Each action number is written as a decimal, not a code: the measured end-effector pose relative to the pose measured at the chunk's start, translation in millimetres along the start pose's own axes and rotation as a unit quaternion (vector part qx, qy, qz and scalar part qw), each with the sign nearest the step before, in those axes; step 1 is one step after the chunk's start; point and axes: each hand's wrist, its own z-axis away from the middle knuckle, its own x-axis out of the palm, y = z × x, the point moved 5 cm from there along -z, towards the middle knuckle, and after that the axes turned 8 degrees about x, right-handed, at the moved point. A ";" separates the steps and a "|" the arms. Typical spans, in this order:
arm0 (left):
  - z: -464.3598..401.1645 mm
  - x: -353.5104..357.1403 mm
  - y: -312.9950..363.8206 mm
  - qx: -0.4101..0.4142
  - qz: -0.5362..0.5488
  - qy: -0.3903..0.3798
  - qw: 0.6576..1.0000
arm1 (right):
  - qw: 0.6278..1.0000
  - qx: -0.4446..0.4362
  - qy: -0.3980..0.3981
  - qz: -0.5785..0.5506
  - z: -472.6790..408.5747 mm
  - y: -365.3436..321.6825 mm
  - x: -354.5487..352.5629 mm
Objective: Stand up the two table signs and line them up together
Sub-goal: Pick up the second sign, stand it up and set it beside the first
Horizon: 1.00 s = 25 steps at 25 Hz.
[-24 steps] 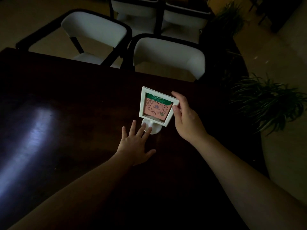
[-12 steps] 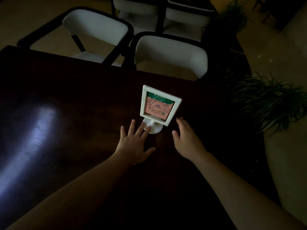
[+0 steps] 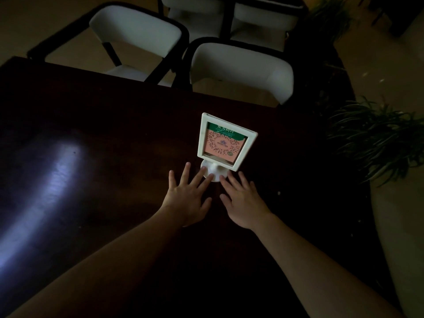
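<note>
My left hand (image 3: pixel 188 198) and right hand (image 3: pixel 244 200) lie flat, fingers spread, holding nothing, fingertips touching the round base (image 3: pixel 214 172) of the upright table sign (image 3: pixel 226 142) just ahead, toward the table's (image 3: pixel 103 134) far edge, both hands equally near

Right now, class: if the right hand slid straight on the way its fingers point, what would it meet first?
The right hand would meet the white round base of the table sign almost at once; its fingertips seem at the rim already.

left hand (image 3: pixel 187 198): flat, fingers (image 3: pixel 185 173) spread | right hand (image 3: pixel 244 203): flat, spread
</note>
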 end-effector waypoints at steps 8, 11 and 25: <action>14.7 2.3 -12.4 0.001 0.002 -0.008 1.000 | 1.000 0.008 -0.017 0.021 0.9 -18.1 9.9; 26.6 3.4 -22.3 0.000 0.002 -0.013 1.000 | 0.999 0.007 -0.022 0.027 2.8 -31.7 14.2; 104.2 8.7 -85.6 0.010 0.000 -0.039 0.999 | 0.999 0.013 -0.038 0.035 26.6 -126.9 38.6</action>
